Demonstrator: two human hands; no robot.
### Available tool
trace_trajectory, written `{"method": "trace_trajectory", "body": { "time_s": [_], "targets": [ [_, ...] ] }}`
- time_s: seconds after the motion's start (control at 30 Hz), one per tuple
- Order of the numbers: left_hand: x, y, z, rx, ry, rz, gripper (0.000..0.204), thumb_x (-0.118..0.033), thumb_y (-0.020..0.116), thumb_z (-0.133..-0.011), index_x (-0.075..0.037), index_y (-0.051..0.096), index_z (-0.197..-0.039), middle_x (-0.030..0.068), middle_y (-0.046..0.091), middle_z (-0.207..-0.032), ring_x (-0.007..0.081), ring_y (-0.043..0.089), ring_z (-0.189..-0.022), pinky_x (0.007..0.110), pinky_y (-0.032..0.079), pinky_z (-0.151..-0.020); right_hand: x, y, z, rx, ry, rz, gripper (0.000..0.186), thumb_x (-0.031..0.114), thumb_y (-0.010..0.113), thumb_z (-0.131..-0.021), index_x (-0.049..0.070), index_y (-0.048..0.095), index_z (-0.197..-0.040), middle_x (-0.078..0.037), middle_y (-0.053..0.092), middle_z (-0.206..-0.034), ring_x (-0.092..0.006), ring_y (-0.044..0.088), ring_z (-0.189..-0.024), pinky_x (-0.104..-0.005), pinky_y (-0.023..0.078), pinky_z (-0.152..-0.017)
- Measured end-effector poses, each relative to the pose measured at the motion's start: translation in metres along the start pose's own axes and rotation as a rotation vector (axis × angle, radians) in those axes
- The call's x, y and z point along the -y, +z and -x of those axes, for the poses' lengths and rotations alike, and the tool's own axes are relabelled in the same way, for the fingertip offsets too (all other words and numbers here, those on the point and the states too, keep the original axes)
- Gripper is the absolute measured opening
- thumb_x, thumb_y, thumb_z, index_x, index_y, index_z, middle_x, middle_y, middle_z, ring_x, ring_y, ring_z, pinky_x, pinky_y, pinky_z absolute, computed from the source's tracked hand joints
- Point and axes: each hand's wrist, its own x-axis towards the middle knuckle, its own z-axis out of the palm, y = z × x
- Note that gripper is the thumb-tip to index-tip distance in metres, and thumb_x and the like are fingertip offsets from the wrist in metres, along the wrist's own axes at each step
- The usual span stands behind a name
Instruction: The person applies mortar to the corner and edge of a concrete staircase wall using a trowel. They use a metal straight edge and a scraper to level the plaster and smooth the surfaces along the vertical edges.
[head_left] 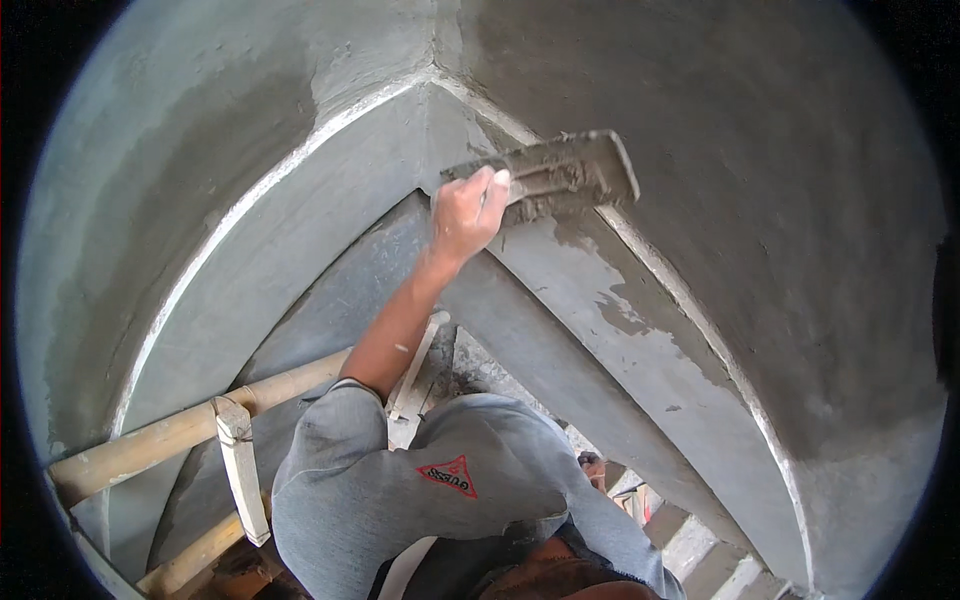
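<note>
One trowel, one hand, two bamboo poles (lashed scaffolding).

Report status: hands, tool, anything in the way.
One hand raised, fingers shut on flat grey mortar-caked plastering trowel, pressed at pointed arch's sloping grey cement face. Other hand not visible. Bamboo scaffold pole below, clear of trowel.

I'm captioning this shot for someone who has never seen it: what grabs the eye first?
A raised hand near the middle presses a mortar-caked float against the apex of a pointed plaster arch. Below, the grey shirt fills the lower centre, with bamboo scaffold poles at lower left.
</note>
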Motion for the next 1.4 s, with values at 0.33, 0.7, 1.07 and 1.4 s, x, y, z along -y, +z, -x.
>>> {"method": "trace_trajectory", "body": {
  "time_s": [0.33, 0.7, 1.07, 1.4],
  "targets": [
    [0.013, 0.029, 0.074, 0.232, -0.046, -0.091, 0.022, -0.021, 0.053, -0.085, -0.006, 0.05, -0.069, 0.0181, 0.05, -0.051, 0.036, 0.055, -0.05, 0.045, 0.04, -0.043, 0.056, -0.025, -0.027, -0.003, 0.148, -0.448, 0.015, 0.007, 0.048, -0.083, 0.003, 0.058, -0.092, -0.005, 0.06, -0.074, -0.0137, 0.058, -0.059, -0.0266, 0.047, -0.052],
    [0.039, -0.005, 0.028, 0.188, -0.858, 0.687, 0.036, -0.031, 0.046, -0.091, -0.003, 0.053, -0.07, -0.0032, 0.04, -0.051, 0.0083, 0.044, -0.047, 0.03, 0.039, -0.041, 0.094, -0.034, -0.03, -0.021, 0.176, -0.394, 0.018, 0.005, 0.048, -0.084, 0.001, 0.056, -0.099, -0.005, 0.059, -0.075, -0.0134, 0.056, -0.058, -0.0263, 0.047, -0.053],
    [-0.004, 0.029, 0.096, 0.217, -0.691, 0.698, 0.033, -0.029, 0.046, -0.091, -0.011, 0.047, -0.063, -0.0053, 0.039, -0.049, 0.0051, 0.038, -0.042, 0.026, 0.03, -0.037, 0.093, -0.032, -0.034, -0.035, 0.074, -0.236, 0.022, 0.016, 0.051, -0.086, 0.0, 0.057, -0.1, -0.007, 0.06, -0.077, -0.0152, 0.059, -0.061, -0.0282, 0.048, -0.053],
    [-0.075, 0.073, 0.111, 0.44, -0.451, 0.569, 0.031, -0.024, 0.049, -0.09, -0.004, 0.052, -0.066, 0.0024, 0.041, -0.048, 0.0114, 0.041, -0.046, 0.032, 0.034, -0.043, 0.017, 0.002, -0.018, -0.113, 0.089, -0.255, 0.021, 0.014, 0.052, -0.085, 0.003, 0.059, -0.101, -0.007, 0.063, -0.079, -0.0153, 0.061, -0.063, -0.029, 0.049, -0.058]
  ]
}}
